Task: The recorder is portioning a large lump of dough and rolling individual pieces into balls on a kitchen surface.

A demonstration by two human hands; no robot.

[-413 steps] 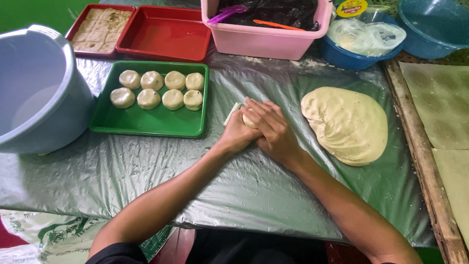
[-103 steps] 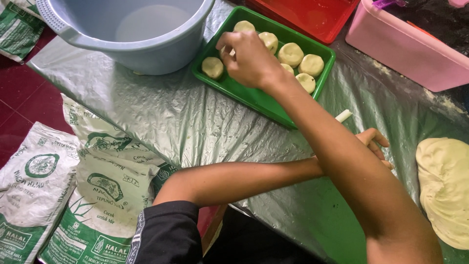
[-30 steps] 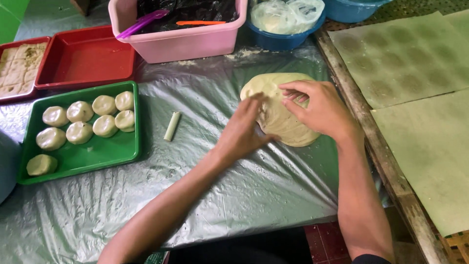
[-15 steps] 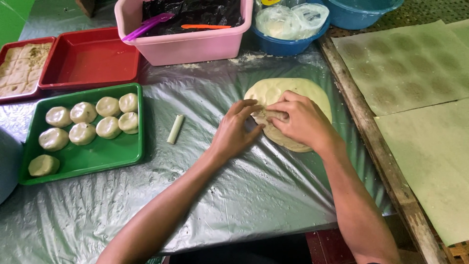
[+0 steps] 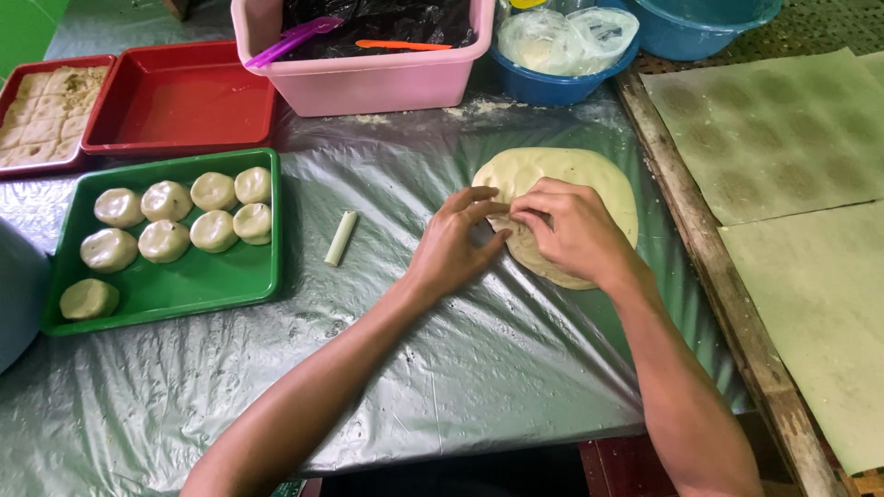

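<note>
A large pale slab of dough (image 5: pixel 589 179) lies on the plastic-covered table (image 5: pixel 460 368). My right hand (image 5: pixel 575 230) rests on its near left part, fingers curled and pinching the dough. My left hand (image 5: pixel 456 248) meets it at the slab's left edge, fingertips gripping the same bit of dough. To the left, a green tray (image 5: pixel 184 285) holds several round dough balls (image 5: pixel 214 230). A short pale stick (image 5: pixel 341 237) lies on the plastic between the tray and my left hand.
At the back stand two red trays (image 5: pixel 180 101), a pink tub (image 5: pixel 368 78) with a black bag and plastic tools, and blue bowls (image 5: pixel 552 78). Greenish paper sheets (image 5: pixel 783 138) lie on a wooden rack at the right. A grey bucket (image 5: pixel 14 294) is at the far left.
Over the last second both hands have drawn toward the near left part of the dough slab and closed their fingertips together on it. The view has shifted slightly.
</note>
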